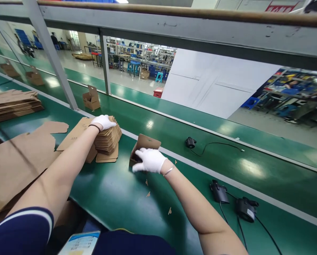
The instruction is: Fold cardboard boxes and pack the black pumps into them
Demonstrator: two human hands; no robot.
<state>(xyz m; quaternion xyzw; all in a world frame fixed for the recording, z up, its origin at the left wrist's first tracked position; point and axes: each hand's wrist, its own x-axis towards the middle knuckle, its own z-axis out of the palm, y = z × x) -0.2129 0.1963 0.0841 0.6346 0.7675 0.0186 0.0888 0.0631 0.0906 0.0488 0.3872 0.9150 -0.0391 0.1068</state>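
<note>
My left hand, in a white glove, is closed over the top edge of a stack of folded cardboard pieces; its fingertips are partly hidden. My right hand, gloved too, is at the small open cardboard box, whose lid stands up at the back. Its thumb and fingers are apart, over the box's mouth and near side. Something dark shows inside the box, mostly covered by the hand. Flat printed cardboard lies beside the stack, under my left forearm.
Black pump-like devices with cables lie at the right; a smaller one sits on the green belt beyond. Opened boxes stand along the belt. Flat cardboard is piled at left. A metal post rises near it.
</note>
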